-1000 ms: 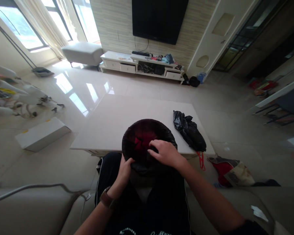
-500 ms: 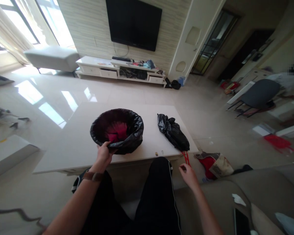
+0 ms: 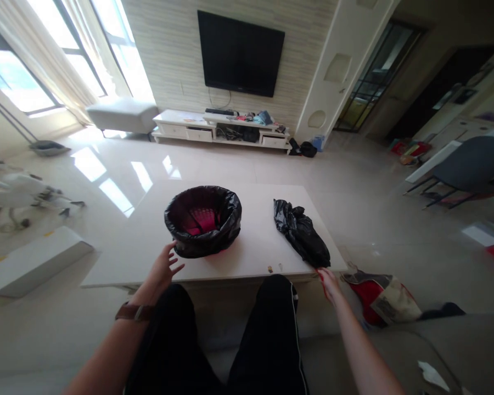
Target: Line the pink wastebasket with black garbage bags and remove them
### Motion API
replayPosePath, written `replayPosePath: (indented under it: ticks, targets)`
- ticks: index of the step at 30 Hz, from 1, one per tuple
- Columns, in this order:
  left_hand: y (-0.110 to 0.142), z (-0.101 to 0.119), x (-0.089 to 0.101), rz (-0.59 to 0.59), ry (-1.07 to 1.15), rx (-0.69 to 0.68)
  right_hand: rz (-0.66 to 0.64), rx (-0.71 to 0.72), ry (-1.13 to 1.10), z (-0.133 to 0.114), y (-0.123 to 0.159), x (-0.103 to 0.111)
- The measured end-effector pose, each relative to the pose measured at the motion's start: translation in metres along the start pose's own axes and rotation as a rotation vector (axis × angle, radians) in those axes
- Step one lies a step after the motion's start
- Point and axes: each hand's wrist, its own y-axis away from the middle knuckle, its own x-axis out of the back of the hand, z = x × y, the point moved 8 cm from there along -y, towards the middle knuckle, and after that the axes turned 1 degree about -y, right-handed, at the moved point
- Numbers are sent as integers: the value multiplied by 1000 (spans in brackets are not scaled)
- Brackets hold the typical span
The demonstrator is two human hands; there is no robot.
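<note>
A small red bin lined with a black bag (image 3: 203, 220) stands on the white low table (image 3: 251, 258). My left hand (image 3: 162, 267) hovers just in front of the bin, fingers spread and holding nothing. A crumpled black bag (image 3: 301, 233) lies at the table's right, with a red drawstring hanging off its near end. My right hand (image 3: 328, 282) is at the table's front right corner, fingers closed around that red drawstring.
A red and beige bag (image 3: 385, 300) lies on the floor right of the table. A white box (image 3: 33, 260) sits on the floor at left. TV stand (image 3: 222, 130) and TV (image 3: 241, 53) are on the far wall. My legs are under the table's front edge.
My left hand has let go of the lined bin and opened. My right hand has moved up from beside my knee to the red drawstring at the table corner.
</note>
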Motion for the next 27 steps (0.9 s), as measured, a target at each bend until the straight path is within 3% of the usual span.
replayPosePath:
  ticks: [3,7,12,16,20,24,27]
  targets:
    - [-6,4,6,28,54,-72,-1,-135,-102,6,-10,-14]
    - [-3,17,8,94,23,-266,-20,-260,-219,10,-13,-21]
    - [24,23,19,179,-302,-711,-42,-208,-338,-3,-9,-30]
    - [39,-14,28,83,-782,-946,28,-72,-324,-31,-10,-30]
    - [35,-74,56,72,-1170,-920,74,105,-261,-80,-4,-15]
    - [48,-110,57,-18,-1370,-1032,-154,355,-51,-128,27,-24]
    - [55,-114,47,-34,-1496,-1016,-226,276,101,-124,54,-40]
